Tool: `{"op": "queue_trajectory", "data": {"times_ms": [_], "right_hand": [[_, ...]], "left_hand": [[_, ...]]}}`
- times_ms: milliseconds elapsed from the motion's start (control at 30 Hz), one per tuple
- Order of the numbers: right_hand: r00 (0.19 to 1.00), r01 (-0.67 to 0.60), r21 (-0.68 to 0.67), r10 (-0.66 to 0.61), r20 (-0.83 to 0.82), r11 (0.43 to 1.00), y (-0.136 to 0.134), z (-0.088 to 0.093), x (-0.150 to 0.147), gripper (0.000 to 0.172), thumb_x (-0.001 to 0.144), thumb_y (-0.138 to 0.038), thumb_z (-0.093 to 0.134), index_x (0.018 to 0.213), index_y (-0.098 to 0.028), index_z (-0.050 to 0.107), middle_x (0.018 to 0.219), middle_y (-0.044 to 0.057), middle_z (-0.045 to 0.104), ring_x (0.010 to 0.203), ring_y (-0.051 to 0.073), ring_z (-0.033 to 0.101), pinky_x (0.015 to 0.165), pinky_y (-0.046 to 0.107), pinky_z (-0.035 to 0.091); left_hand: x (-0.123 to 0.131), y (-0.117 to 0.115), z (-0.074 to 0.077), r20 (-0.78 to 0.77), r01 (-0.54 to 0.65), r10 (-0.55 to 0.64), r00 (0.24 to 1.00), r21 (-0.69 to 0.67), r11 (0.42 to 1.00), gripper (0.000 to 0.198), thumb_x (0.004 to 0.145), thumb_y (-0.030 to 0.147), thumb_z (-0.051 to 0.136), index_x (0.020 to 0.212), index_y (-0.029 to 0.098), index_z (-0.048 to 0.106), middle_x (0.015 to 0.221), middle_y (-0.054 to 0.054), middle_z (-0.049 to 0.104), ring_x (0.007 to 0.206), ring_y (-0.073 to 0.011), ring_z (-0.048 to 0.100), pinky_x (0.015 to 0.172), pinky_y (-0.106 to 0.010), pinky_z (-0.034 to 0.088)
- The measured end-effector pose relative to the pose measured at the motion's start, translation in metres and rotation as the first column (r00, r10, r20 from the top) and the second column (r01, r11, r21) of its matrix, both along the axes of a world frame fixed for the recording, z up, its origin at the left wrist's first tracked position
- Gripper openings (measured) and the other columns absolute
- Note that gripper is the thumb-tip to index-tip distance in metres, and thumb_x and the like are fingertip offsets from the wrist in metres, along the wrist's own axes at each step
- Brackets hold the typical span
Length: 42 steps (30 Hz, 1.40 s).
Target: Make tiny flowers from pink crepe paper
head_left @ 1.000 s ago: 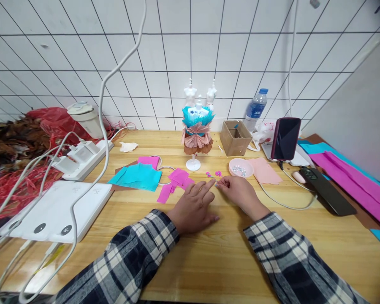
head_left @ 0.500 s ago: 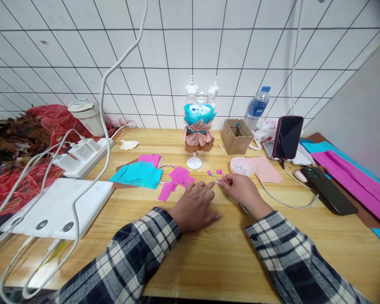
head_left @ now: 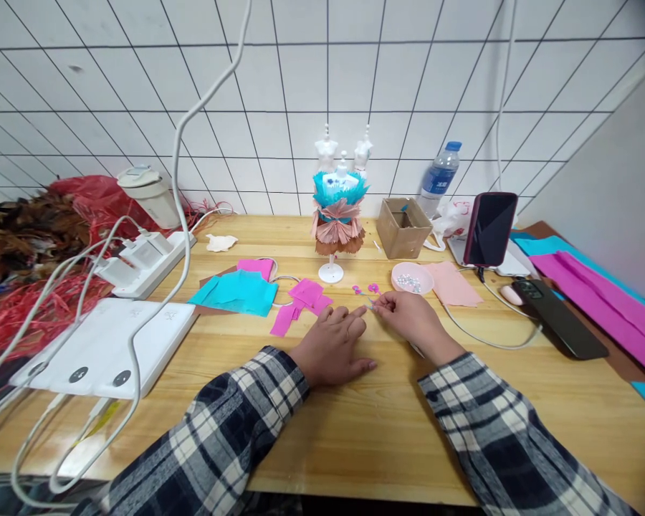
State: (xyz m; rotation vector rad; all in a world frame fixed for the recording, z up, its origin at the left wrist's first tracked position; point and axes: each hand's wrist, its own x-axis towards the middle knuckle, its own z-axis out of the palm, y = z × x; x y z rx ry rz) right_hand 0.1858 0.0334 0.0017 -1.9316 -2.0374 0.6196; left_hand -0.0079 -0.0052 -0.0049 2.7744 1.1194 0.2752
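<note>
My left hand [head_left: 337,345] rests palm down on the wooden table, fingers spread, its index fingertip close to my right hand. My right hand [head_left: 408,317] pinches something small and thin that I cannot make out. Two small pink paper pieces [head_left: 373,289] lie just beyond the fingertips. Behind them stands a white mini mannequin [head_left: 331,272] in a ruffled paper dress [head_left: 338,215] of blue, pink and brown. Beside my right hand sits a pink dish [head_left: 424,278] of small shiny beads [head_left: 408,282]. Magenta paper strips [head_left: 307,294] lie beyond my left hand.
Blue crepe paper [head_left: 236,292] lies to the left, near a white box-like device [head_left: 107,344] and a power strip [head_left: 150,266] with cables. Toward the back right are a cardboard box [head_left: 403,233], a water bottle [head_left: 439,175], an upright phone [head_left: 490,229] and a dark phone [head_left: 562,319].
The view has shifted slightly. Both hands stay in nearly the same place and pose.
</note>
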Motion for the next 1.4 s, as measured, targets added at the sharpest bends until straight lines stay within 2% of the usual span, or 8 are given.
{"op": "queue_trajectory", "data": {"times_ms": [100, 200, 333, 567, 867, 1167, 1300, 1400], "right_hand": [[0.999, -0.004, 0.011, 0.005, -0.034, 1.0, 0.0, -0.003, 0.001, 0.02, 0.081, -0.038, 0.057, 0.077, -0.022, 0.069, 0.066, -0.001, 0.065, 0.06, 0.013, 0.054, 0.053, 0.024, 0.03], [0.986, -0.029, 0.023, 0.032, -0.166, 0.999, 0.001, -0.005, 0.001, 0.022, 0.08, -0.039, 0.057, 0.079, -0.021, 0.069, 0.065, -0.001, 0.064, 0.06, 0.013, 0.054, 0.055, 0.023, 0.033], [0.916, -0.117, -0.005, 0.106, -0.388, 0.993, 0.001, -0.008, -0.003, 0.028, 0.078, -0.042, 0.057, 0.081, -0.017, 0.069, 0.065, -0.001, 0.062, 0.059, 0.013, 0.052, 0.056, 0.023, 0.037], [0.853, -0.173, -0.043, 0.128, -0.506, 0.984, -0.003, -0.012, -0.009, 0.029, 0.077, -0.042, 0.059, 0.085, -0.015, 0.069, 0.069, 0.0, 0.063, 0.059, 0.012, 0.049, 0.057, 0.023, 0.037], [0.831, -0.167, -0.067, 0.104, -0.546, 0.984, -0.006, -0.004, -0.01, 0.029, 0.075, -0.042, 0.06, 0.081, -0.015, 0.068, 0.066, -0.001, 0.061, 0.058, 0.011, 0.048, 0.055, 0.022, 0.036], [0.6, -0.232, -0.213, -0.033, -0.799, 0.949, -0.013, 0.002, -0.017, 0.039, 0.068, -0.05, 0.068, 0.079, -0.014, 0.061, 0.056, -0.007, 0.047, 0.049, 0.006, 0.036, 0.048, 0.02, 0.027], [0.606, -0.213, -0.189, -0.023, -0.795, 0.959, -0.013, 0.005, -0.015, 0.039, 0.07, -0.051, 0.067, 0.081, -0.014, 0.062, 0.056, -0.006, 0.047, 0.047, 0.006, 0.033, 0.046, 0.02, 0.025], [0.679, -0.045, -0.057, -0.011, -0.734, 0.997, 0.002, 0.016, 0.001, 0.038, 0.073, -0.051, 0.064, 0.085, -0.015, 0.064, 0.065, -0.002, 0.056, 0.05, 0.008, 0.04, 0.048, 0.022, 0.029]], "left_hand": [[0.0, 0.004, 0.0, 0.148, -0.063, 0.062, 0.987, 0.001, 0.998, 0.044, 0.082, 0.057, 0.051, 0.1, 0.017, 0.056, 0.134, -0.015, 0.051, 0.111, -0.0311, 0.046, 0.094, -0.047, 0.034], [-0.005, 0.012, 0.001, 0.398, -0.254, 0.252, 0.882, -0.051, 0.966, 0.031, 0.092, 0.041, 0.043, 0.105, 0.017, 0.057, 0.112, -0.01, 0.061, 0.104, -0.0242, 0.049, 0.091, -0.04, 0.037], [-0.013, 0.023, 0.0, 0.509, -0.27, 0.318, 0.799, -0.169, 0.948, 0.03, 0.094, 0.038, 0.041, 0.108, 0.022, 0.063, 0.103, -0.005, 0.06, 0.103, -0.0215, 0.051, 0.091, -0.038, 0.037], [-0.012, 0.028, -0.001, 0.519, -0.249, 0.347, 0.781, -0.251, 0.935, 0.02, 0.088, 0.033, 0.053, 0.078, 0.019, 0.064, 0.099, -0.004, 0.063, 0.096, -0.0209, 0.053, 0.088, -0.037, 0.038], [-0.017, 0.026, 0.004, 0.529, -0.28, 0.36, 0.769, -0.227, 0.933, 0.021, 0.09, 0.037, 0.048, 0.095, 0.02, 0.061, 0.1, -0.005, 0.063, 0.097, -0.0215, 0.052, 0.089, -0.037, 0.039], [-0.016, 0.028, 0.001, 0.538, -0.173, 0.313, 0.783, -0.295, 0.94, 0.019, 0.089, 0.032, 0.048, 0.079, 0.019, 0.058, 0.092, -0.005, 0.063, 0.093, -0.0203, 0.054, 0.086, -0.035, 0.041], [-0.019, 0.029, 0.0, 0.544, -0.237, 0.37, 0.753, -0.3, 0.924, 0.019, 0.091, 0.033, 0.047, 0.09, 0.019, 0.06, 0.094, -0.005, 0.063, 0.094, -0.0206, 0.054, 0.086, -0.036, 0.041], [-0.019, 0.029, -0.001, 0.51, -0.246, 0.355, 0.784, -0.268, 0.931, 0.021, 0.091, 0.034, 0.047, 0.092, 0.019, 0.062, 0.093, -0.005, 0.064, 0.092, -0.0208, 0.055, 0.086, -0.037, 0.04]]}}
